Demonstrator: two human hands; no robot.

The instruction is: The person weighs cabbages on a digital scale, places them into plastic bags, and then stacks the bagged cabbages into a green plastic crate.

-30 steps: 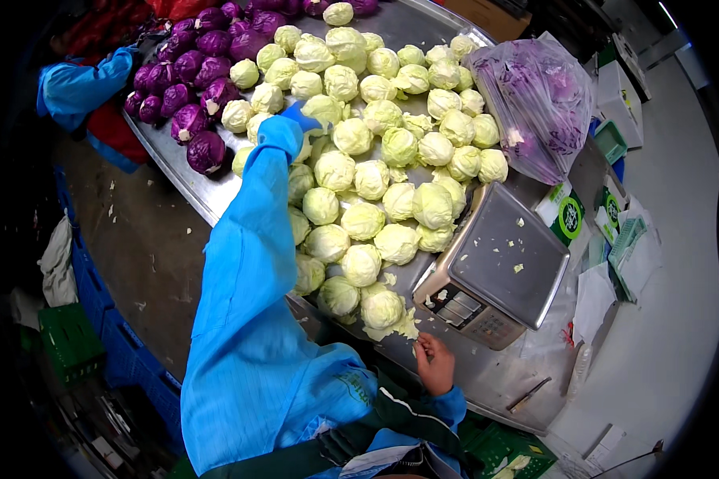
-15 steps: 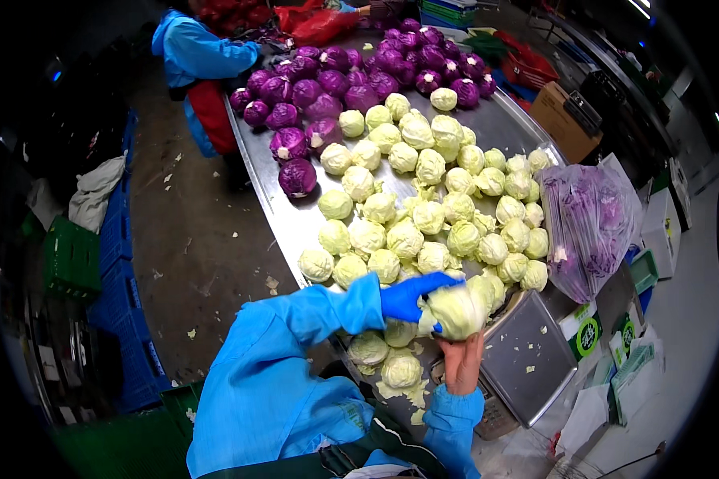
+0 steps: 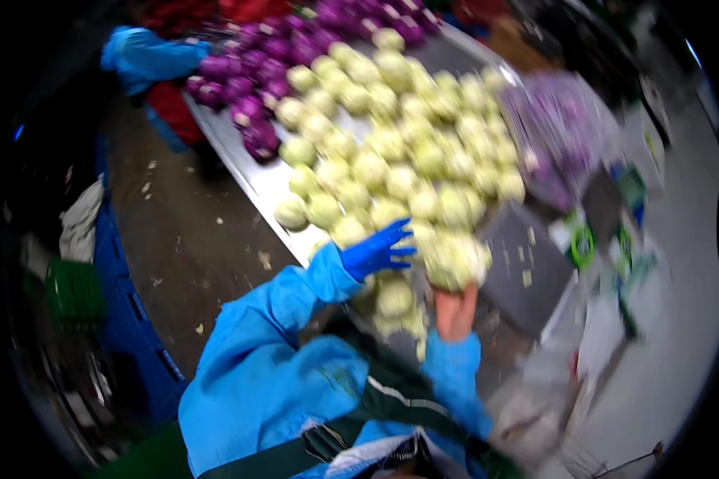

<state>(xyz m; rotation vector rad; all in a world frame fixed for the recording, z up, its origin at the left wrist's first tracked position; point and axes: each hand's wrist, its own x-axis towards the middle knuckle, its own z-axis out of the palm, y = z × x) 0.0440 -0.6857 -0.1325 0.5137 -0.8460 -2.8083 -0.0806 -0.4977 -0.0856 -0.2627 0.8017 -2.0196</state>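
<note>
A pale green cabbage [image 3: 458, 263] sits in my bare right hand [image 3: 454, 310], which grips it from the near side; its fingers are mostly hidden behind the head. To its left, my blue-gloved left hand [image 3: 379, 251] is open, fingers spread, with nothing in it. Many more green cabbages [image 3: 367, 169] cover the metal table [image 3: 236, 164] beyond my hands. Between my forearms lies another cabbage [image 3: 395, 297] with loose leaves [image 3: 403, 325] beside it. The picture is blurred by motion.
Purple cabbages [image 3: 261, 140] are heaped at the table's far left, near a co-worker's blue sleeve [image 3: 164, 57]. A flat scale plate [image 3: 527, 267] lies right of my right hand. Beyond it is a clear plastic bag [image 3: 559, 132] with purple contents. Blue crates [image 3: 128, 319] line the left.
My left hand has let go of the cabbage and drawn back to the left, fingers spreading. My right hand still has the cabbage, now raised slightly. The whole view has shifted.
</note>
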